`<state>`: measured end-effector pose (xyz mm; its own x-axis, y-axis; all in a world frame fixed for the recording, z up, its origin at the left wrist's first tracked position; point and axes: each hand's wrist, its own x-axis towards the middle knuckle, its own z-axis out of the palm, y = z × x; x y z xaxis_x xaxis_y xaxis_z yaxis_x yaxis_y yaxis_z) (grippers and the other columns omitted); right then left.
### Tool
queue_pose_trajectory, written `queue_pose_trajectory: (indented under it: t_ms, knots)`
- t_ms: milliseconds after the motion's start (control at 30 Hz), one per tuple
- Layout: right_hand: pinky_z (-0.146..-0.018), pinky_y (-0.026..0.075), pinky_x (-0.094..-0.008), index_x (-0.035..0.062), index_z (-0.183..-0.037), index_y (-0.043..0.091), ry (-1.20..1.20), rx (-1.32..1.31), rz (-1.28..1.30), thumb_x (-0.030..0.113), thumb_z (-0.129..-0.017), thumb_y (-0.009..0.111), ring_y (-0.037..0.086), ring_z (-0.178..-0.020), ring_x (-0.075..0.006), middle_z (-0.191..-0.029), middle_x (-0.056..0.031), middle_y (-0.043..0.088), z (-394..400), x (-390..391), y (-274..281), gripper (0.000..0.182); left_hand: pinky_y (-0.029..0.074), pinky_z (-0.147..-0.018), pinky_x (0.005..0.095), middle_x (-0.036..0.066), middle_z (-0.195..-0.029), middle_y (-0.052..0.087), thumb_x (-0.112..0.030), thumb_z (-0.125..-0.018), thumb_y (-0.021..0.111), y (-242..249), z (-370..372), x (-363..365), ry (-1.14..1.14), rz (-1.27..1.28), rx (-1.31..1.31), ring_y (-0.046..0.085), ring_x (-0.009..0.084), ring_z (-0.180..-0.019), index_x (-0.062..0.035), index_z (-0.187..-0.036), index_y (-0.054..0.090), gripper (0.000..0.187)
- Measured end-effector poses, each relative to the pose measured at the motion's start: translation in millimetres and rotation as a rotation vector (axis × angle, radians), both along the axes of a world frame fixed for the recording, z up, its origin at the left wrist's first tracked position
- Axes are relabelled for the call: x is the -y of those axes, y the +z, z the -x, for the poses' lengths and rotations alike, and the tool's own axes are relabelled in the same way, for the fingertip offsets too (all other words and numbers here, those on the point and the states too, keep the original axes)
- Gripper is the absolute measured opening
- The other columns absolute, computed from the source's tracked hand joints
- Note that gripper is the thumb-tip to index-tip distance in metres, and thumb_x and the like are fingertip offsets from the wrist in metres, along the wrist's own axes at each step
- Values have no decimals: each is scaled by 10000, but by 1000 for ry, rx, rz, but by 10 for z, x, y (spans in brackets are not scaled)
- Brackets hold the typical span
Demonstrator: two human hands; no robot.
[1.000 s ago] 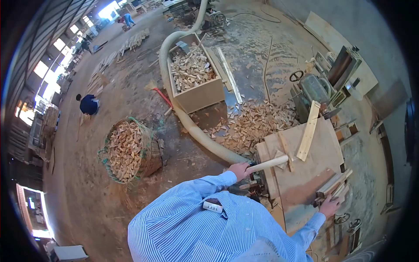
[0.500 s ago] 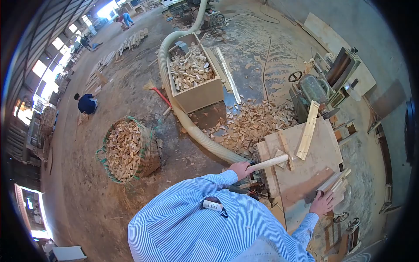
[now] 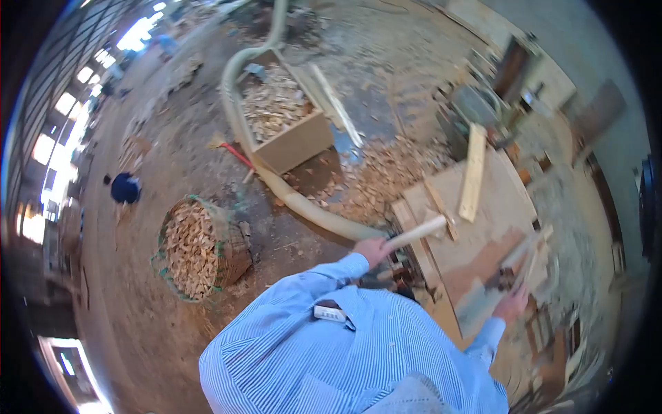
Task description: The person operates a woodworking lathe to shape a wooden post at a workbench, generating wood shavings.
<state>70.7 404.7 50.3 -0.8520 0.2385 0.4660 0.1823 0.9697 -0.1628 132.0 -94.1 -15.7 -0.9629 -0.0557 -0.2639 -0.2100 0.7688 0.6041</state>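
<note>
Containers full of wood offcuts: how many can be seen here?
2. A woven basket stands on the floor at left; a wooden box stands farther back, beside the hose. Others may be hidden by blur.

The whole view is now blurred and shifted, with the basket (image 3: 196, 248) and the crate (image 3: 279, 121) displaced leftward. The right hand (image 3: 512, 302) is drawn back toward the near edge of the worktop (image 3: 483, 228), with the wood strips (image 3: 518, 257) beside it. The pale handle (image 3: 416, 232) is raised slightly in the left hand (image 3: 372, 250).
</note>
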Motion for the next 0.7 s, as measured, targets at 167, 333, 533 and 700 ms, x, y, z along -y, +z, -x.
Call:
queue_pose_trajectory:
  t_ms: [167, 333, 533, 700]
  knots:
    - [-928, 548, -407, 23, -1219, 715, -131, -273, 199, 92, -996, 616, 684, -1078, -332, -1178, -161, 721, 24, -27, 242, 254, 516, -894, 546, 256, -1098, 697, -553, -1033, 411, -42, 71, -36, -9, 34, 71, 660, 452, -1027, -53, -1207, 655, 584]
    - [-831, 554, -319, -22, -1226, 691, -16, -274, 767, 136, -997, 640, 707, -957, -198, -1071, -144, 737, 402, 646, 631, 282, 518, -913, 503, 254, -1102, 702, -528, -1016, 518, 57, 140, -138, -2, -22, 14, 671, 432, -1041, -22, -1250, 645, 572]
    - [-781, 572, -326, -34, -1210, 698, 114, -2, 1287, 186, -987, 633, 729, -861, -199, -991, -153, 750, 1554, 1439, -375, 320, 503, -885, 525, 270, -1070, 700, -560, -1015, 510, 140, 412, -400, -3, 4, 118, 664, 452, -1018, -26, -1238, 622, 589]
    - [-851, 572, -419, 53, -1171, 743, 24, 63, 1006, 257, -959, 618, 736, -908, -335, -1015, -212, 744, 2350, 1606, -1217, 319, 492, -822, 562, 281, -991, 699, -576, -1020, 485, 121, 414, -395, -29, 28, 174, 660, 484, -948, -39, -1150, 603, 565]
